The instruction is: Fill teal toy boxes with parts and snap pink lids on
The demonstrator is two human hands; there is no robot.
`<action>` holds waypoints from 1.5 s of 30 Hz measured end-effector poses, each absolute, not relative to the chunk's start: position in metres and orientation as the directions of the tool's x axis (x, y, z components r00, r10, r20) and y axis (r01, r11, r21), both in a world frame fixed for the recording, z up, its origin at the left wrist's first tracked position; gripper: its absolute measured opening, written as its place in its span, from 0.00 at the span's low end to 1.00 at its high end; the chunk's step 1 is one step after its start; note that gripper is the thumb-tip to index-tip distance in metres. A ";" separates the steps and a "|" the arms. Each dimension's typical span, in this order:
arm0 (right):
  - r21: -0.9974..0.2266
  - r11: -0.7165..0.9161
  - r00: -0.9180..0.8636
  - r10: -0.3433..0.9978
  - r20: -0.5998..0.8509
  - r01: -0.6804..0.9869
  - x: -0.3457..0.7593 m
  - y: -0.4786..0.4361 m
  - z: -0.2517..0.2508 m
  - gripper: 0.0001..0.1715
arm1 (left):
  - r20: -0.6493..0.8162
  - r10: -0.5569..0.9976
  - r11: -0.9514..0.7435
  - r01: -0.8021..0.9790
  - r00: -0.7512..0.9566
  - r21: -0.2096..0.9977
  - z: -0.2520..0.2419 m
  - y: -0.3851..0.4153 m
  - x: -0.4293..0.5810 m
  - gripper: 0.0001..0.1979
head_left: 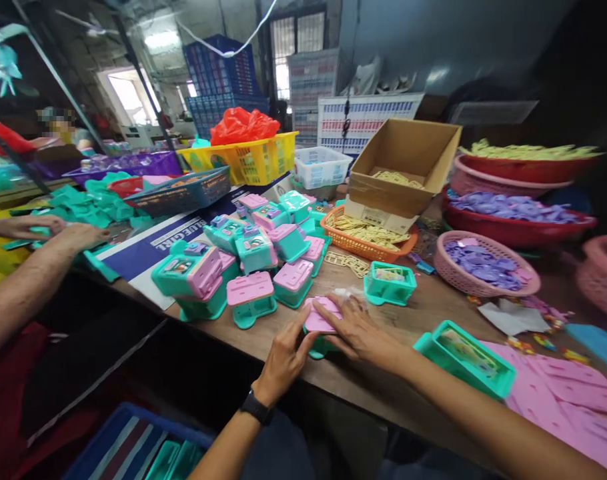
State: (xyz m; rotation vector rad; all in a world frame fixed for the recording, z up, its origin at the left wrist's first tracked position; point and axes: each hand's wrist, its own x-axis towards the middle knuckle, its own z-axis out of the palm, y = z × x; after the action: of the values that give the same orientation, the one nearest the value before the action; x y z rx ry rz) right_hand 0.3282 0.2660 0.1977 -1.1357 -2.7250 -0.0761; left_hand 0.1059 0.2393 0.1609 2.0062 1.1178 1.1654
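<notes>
At the table's front edge sits a small teal plastic toy box with a pink lid [319,316]. My left hand [287,347] grips its left side, thumb low and fingers at the lid. My right hand [357,325] lies over the right side, fingers pressing on the lid and round the box. A bit of clear plastic shows behind my right fingers. Beyond it stands an open teal box [389,293] with small parts inside. Another open teal box [466,360] rests by my right forearm, near flat pink lid panels [568,393].
Pink-lidded boxes [251,287] are piled left of my hands. Behind are an orange basket [366,243] of yellow pieces, a cardboard box [408,153] and a pink basket [446,267] of purple pieces. A co-worker's hands [76,237] handle teal parts at left.
</notes>
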 end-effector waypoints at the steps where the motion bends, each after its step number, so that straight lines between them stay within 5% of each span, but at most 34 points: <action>1: -0.046 0.692 -0.678 0.717 0.160 0.721 0.325 0.264 0.202 0.44 | 0.427 0.867 -0.498 0.403 0.258 0.768 0.159 0.239 0.107 0.26; 6: -0.142 0.572 -0.560 0.820 0.114 0.808 0.319 0.242 0.227 0.45 | 0.527 0.832 -0.527 0.542 0.173 0.655 0.150 0.241 0.114 0.25; 12: -0.342 0.384 -0.200 0.861 0.467 0.858 0.394 0.184 0.241 0.23 | 0.695 0.706 -0.579 0.672 0.131 0.461 0.158 0.268 0.118 0.22; 15: -0.353 0.155 0.044 0.867 0.496 0.922 0.459 0.153 0.225 0.27 | 0.768 0.621 -0.624 0.692 0.156 0.364 0.166 0.278 0.124 0.20; 19: -0.384 -0.078 0.208 0.928 0.309 0.920 0.510 0.132 0.188 0.42 | 0.856 0.506 -0.593 0.764 0.107 0.255 0.183 0.264 0.151 0.16; 27: -0.563 0.158 0.050 0.941 0.336 0.811 0.477 0.136 0.175 0.44 | 0.528 0.491 -0.870 0.357 0.693 0.340 0.185 0.240 0.238 0.32; 31: -0.515 -0.129 0.400 0.792 0.461 0.848 0.498 0.117 0.156 0.29 | 0.535 0.537 -0.838 0.340 0.652 0.427 0.174 0.239 0.249 0.20; 34: -0.353 -0.399 0.527 0.725 0.444 0.846 0.516 0.103 0.136 0.37 | 0.545 0.567 -0.817 0.335 0.618 0.470 0.174 0.237 0.248 0.19; 37: -0.307 -0.419 0.513 0.773 0.372 0.855 0.522 0.098 0.130 0.39 | 0.535 0.584 -0.800 0.318 0.611 0.509 0.182 0.236 0.249 0.25; 41: -0.584 -0.391 0.629 0.725 0.282 0.711 0.517 0.102 0.151 0.42 | 0.565 0.524 -0.838 0.271 0.637 0.473 0.190 0.239 0.254 0.12; 45: -0.945 -0.263 0.710 0.703 -0.049 0.196 0.503 0.107 0.192 0.52 | 0.555 0.495 -0.846 0.224 0.669 0.484 0.193 0.241 0.258 0.15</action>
State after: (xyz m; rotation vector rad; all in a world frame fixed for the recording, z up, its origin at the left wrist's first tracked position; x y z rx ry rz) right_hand 0.5029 0.1072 0.1918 -1.8097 -0.7075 0.5710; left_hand 0.2575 0.2409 0.1932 2.5090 0.5651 0.9931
